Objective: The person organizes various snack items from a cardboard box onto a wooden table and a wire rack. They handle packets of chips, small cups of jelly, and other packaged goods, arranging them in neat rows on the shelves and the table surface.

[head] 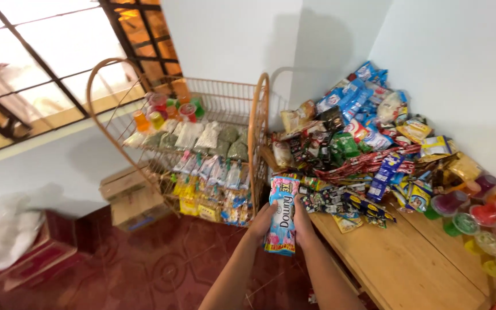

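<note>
My left hand [263, 220] and my right hand [301, 217] together hold a strip of blue and pink sachets [282, 213], which hangs upright between them. The strip is in front of a wire rack [258, 123] with rounded orange side frames. Its shelves carry small bagged goods [209, 136] and several coloured jelly cups [162, 112]. To the right, a wooden table [409, 264] bears a big heap of snack and sachet packets [363, 149].
Coloured jelly cups [483, 221] lie along the table's right side by the white wall. A cardboard box [130, 198] stands on the red tiled floor left of the rack. A white bag [1, 229] rests on red crates at far left. A barred window [58, 51] is above.
</note>
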